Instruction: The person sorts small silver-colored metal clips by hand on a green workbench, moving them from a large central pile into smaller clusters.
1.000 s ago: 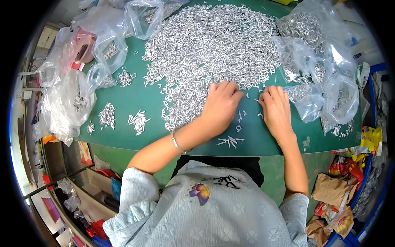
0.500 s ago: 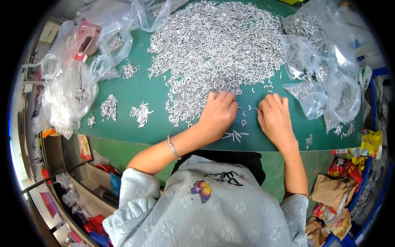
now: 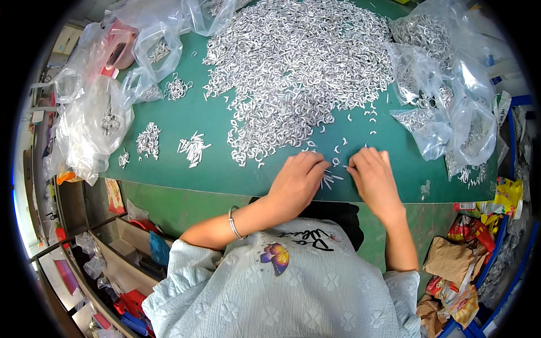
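Note:
My left hand (image 3: 297,181) is closed, its fingertips pinched together beside a few straight metal pins (image 3: 331,179); what they hold, if anything, is too small to make out. Across a narrow gap my right hand (image 3: 372,179) is closed too, with a tiny silvery metal piece (image 3: 345,167) at its thumb and fingertip. Between the hands lie a small metal ring (image 3: 336,161) and loose curved pieces (image 3: 337,149). Beyond them spreads a large heap of small curved silvery metal pieces (image 3: 293,73) on the green tabletop (image 3: 236,183).
To the left are small piles of straight pins (image 3: 194,149), curved pieces (image 3: 149,141) and rings (image 3: 178,88). Clear plastic bags of metal parts stand at left (image 3: 90,129) and right (image 3: 428,127). Drawers (image 3: 124,253) and packets (image 3: 459,248) flank me below the table.
Both hands have moved nearer to me along the table. My left hand has left the heap's near edge and now rests by the pins, uncovering curved pieces there.

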The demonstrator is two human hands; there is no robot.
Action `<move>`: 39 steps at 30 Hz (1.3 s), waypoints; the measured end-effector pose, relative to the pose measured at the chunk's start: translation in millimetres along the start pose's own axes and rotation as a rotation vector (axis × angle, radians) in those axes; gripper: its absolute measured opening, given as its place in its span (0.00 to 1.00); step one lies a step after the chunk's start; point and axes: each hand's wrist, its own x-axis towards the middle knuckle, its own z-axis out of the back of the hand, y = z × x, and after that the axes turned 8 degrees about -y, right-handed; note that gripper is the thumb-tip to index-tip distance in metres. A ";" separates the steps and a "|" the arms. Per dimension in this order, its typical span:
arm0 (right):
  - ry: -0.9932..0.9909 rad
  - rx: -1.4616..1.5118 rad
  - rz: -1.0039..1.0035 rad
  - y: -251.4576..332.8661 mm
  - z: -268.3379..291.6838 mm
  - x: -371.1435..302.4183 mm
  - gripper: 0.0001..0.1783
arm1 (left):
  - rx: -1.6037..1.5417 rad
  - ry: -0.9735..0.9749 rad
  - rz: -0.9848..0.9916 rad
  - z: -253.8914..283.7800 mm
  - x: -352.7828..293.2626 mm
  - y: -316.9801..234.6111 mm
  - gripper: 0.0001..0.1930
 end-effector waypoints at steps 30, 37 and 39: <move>-0.138 0.041 0.264 -14.9 -32.5 49.3 0.10 | -0.127 -0.046 -0.065 -4.2 -34.1 13.2 0.15; -0.128 0.126 0.189 17.7 -43.0 52.9 0.12 | 0.363 -0.158 0.037 15.9 2.0 35.2 0.15; -0.143 0.093 0.199 13.2 -48.5 53.3 0.12 | 0.373 -0.160 0.064 17.8 6.0 46.3 0.14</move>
